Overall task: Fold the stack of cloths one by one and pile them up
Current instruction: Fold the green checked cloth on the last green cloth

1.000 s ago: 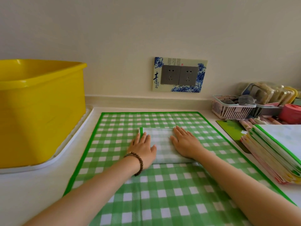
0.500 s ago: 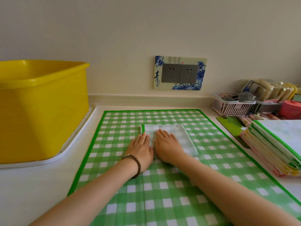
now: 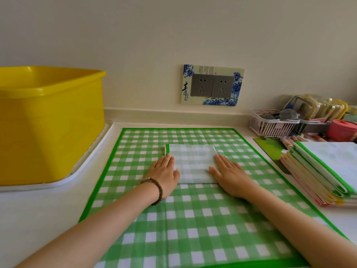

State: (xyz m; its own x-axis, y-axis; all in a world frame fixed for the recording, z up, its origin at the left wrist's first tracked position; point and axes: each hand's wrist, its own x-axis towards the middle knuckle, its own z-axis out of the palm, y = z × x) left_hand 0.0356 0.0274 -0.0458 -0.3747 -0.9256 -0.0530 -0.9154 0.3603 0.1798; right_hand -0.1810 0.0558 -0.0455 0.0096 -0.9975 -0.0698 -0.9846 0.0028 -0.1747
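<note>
While a pale green checked folded cloth (image 3: 193,163) lies on the green gingham mat (image 3: 193,219), the left hand (image 3: 164,173) and right hand (image 3: 229,175) press its 2 side edges, fingers flat and straight, gripping nothing. A stack of folded cloths (image 3: 324,171) sits right.

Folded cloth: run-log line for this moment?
folded cloth: on checked mat | left hand: flat, left edge | right hand: flat, right edge

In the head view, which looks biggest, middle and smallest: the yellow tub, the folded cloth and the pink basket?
1. yellow tub, by far the largest.
2. folded cloth.
3. pink basket, looking slightly smaller than the cloth; it sits farther from the camera, so that order is unsure.
</note>
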